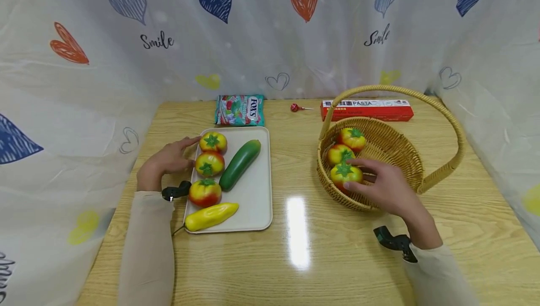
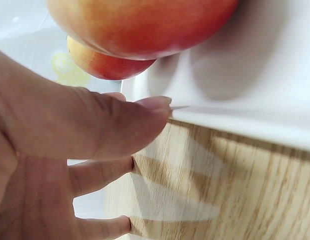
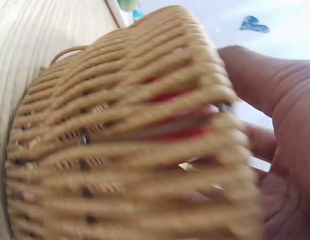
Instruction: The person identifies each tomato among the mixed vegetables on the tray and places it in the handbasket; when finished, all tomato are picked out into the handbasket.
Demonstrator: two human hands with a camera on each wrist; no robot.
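Note:
In the head view my left hand [image 1: 170, 158] is at the left edge of a cream tray [image 1: 253, 203], fingers extended, its thumb at the rim. On the tray, three red-and-yellow tomatoes with green tops line the left side, the far tomato [image 1: 213, 142] near my index finger. A green cucumber [image 1: 240, 165] and a long yellow vegetable [image 1: 212, 216] also lie there. My right hand [image 1: 386, 186] reaches into a wicker basket [image 1: 405, 151] and holds the nearest tomato [image 1: 343, 175] between thumb and fingers. Two other tomatoes [image 1: 352, 139] sit behind it. The basket wall mostly hides this grip in the right wrist view.
A teal candy bag [image 1: 239, 110] lies behind the tray. A red lollipop [image 1: 295, 108] and a red pasta box [image 1: 371, 111] are along the back of the wooden table [image 1: 291, 165]. The basket's tall handle [image 1: 453, 128] arches up on the right. Curtains printed with hearts surround the table.

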